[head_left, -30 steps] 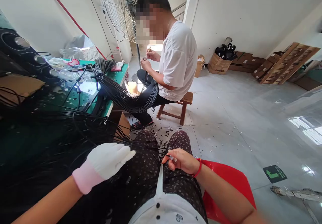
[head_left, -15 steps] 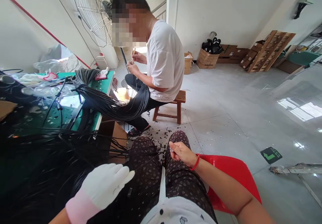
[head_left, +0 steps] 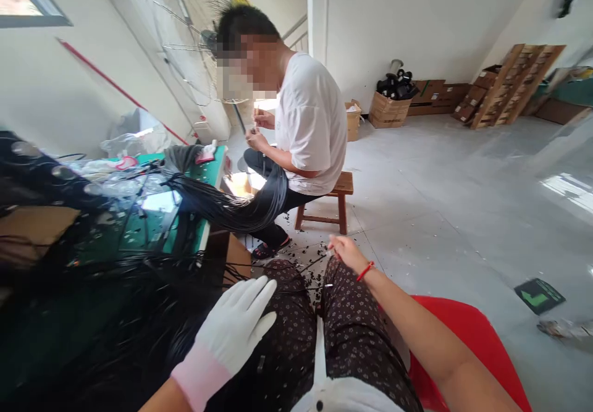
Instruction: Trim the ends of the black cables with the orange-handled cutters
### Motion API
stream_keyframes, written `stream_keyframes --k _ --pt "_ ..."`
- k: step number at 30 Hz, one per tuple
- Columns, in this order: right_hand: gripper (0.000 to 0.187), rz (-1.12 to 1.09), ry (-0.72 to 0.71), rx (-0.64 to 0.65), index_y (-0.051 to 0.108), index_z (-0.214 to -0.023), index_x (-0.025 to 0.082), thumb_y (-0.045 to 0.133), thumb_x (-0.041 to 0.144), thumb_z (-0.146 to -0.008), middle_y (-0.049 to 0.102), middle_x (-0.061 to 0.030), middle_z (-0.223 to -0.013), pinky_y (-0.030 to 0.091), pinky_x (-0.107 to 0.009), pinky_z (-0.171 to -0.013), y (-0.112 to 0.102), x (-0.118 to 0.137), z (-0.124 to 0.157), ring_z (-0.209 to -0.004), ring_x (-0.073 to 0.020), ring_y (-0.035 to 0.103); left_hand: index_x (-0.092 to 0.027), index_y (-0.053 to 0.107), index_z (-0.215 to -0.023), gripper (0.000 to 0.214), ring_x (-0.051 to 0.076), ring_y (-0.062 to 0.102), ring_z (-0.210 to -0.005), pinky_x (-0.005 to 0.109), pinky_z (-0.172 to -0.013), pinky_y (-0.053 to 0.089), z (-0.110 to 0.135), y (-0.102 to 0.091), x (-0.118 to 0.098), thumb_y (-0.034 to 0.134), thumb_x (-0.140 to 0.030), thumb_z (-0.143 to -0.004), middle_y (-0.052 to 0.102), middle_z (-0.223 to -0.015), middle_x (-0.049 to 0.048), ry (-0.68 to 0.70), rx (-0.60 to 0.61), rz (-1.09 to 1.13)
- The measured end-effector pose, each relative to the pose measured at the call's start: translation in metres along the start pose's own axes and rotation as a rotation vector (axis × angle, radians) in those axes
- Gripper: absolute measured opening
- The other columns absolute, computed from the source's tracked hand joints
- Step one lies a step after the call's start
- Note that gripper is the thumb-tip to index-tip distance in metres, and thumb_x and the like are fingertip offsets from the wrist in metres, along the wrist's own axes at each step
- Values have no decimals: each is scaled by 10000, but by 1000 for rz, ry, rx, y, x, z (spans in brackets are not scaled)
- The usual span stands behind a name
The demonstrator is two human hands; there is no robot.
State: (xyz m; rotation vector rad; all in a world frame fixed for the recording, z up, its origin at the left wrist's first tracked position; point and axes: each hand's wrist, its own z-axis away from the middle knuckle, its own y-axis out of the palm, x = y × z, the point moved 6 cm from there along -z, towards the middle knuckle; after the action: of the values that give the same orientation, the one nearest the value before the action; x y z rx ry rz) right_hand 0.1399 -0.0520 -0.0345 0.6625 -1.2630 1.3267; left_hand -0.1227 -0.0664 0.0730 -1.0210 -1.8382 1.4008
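Note:
My left hand (head_left: 238,319), in a white glove with a pink cuff, is over my left thigh. Its fingers are stretched out, the thumb a little apart, beside a mass of black cables (head_left: 139,301). My right hand (head_left: 348,254), bare with a red band at the wrist, is pinched above my right knee. A thin black cable (head_left: 315,264) runs up to its fingertips; the exact grip is small and blurred. Below it, another cable with a white tip (head_left: 328,285) crosses between my knees.
A co-worker (head_left: 308,121) in a white shirt sits on a wooden stool (head_left: 343,183) with a cable bundle (head_left: 227,205) across the lap. At left stands a green table (head_left: 210,174), with a cardboard box (head_left: 238,256) beside it. Black scraps litter the floor. Under me is a red chair (head_left: 467,332).
The view has shifted, so most things appear farther right. My right hand has lifted and moved forward, away from my lap. The left hand's fingers have straightened and point more forward.

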Motion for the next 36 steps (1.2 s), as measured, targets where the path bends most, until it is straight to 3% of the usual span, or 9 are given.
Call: stream_keyframes --k 4,8,12,15,17,21,25,29,36 --pt "408 152 -48 -52 532 -691 201 522 609 -686 569 -30 -589 398 -306 -605 3 -10 -5 -612 -204 545 -193 562 -1141 286 232 582 -995 387 -910 436 -10 -24 -5 492 -268 -874 632 -1113 80 -54 50 13" --pt "366 256 -232 206 581 -731 197 469 543 -764 621 -40 -660 421 -299 -614 54 4 18 -631 -198 566 -187 622 -998 240 192 630 -824 333 -784 493 8 -68 36 406 -235 -907 679 -908 58 -314 -2 -11" --pt "316 336 -520 449 602 -838 198 418 453 -874 635 -35 -754 452 -277 -647 119 68 61 -689 -174 585 -179 617 -1099 311 200 634 -968 309 -881 483 75 -134 87 407 -288 -897 687 -1052 62 -771 -271 -148" --pt "274 383 -839 530 602 -1041 186 518 355 -842 626 -82 -1026 442 -325 -862 174 136 93 -952 -206 574 -179 631 -1090 350 203 628 -1002 298 -940 454 125 -165 100 383 -330 -896 685 -1084 51 -1006 -349 -228" --pt "489 437 -1008 592 525 -1217 164 623 338 -771 548 -121 -1218 377 -378 -980 215 173 110 -1137 -246 485 -180 633 -1090 362 202 627 -1007 287 -952 446 148 -175 101 380 -346 -892 684 -1091 45 -1093 -351 -259" --pt "894 592 -1153 696 386 -1354 119 731 499 -621 428 -197 -1342 287 -473 -1038 289 212 142 -1255 -324 362 -183 634 -1089 370 194 623 -1022 277 -962 437 180 -180 108 378 -353 -883 685 -1096 41 -1210 -350 -267" --pt "1211 795 -1171 777 202 -1440 145 701 688 -479 231 -261 -1445 62 -625 -1041 340 207 177 -1328 -443 157 -193 643 -1065 385 200 622 -1027 297 -961 439 200 -175 126 364 -370 -867 688 -1096 45 -1256 -312 -222" --pt "1035 1038 -1038 782 296 -1409 140 743 491 -545 358 -268 -1368 72 -627 -1028 365 185 182 -1283 -447 259 -209 659 -1041 392 197 621 -1025 292 -953 440 208 -163 148 357 -374 -853 695 -1081 33 -1275 -282 -116" --pt "678 587 -1071 709 504 -1238 156 626 257 -579 532 -174 -1129 315 -555 -975 352 182 165 -1089 -358 463 -198 658 -1016 316 197 589 -1062 311 -969 415 208 -134 213 381 -262 -878 677 -1098 45 -1346 -166 29"
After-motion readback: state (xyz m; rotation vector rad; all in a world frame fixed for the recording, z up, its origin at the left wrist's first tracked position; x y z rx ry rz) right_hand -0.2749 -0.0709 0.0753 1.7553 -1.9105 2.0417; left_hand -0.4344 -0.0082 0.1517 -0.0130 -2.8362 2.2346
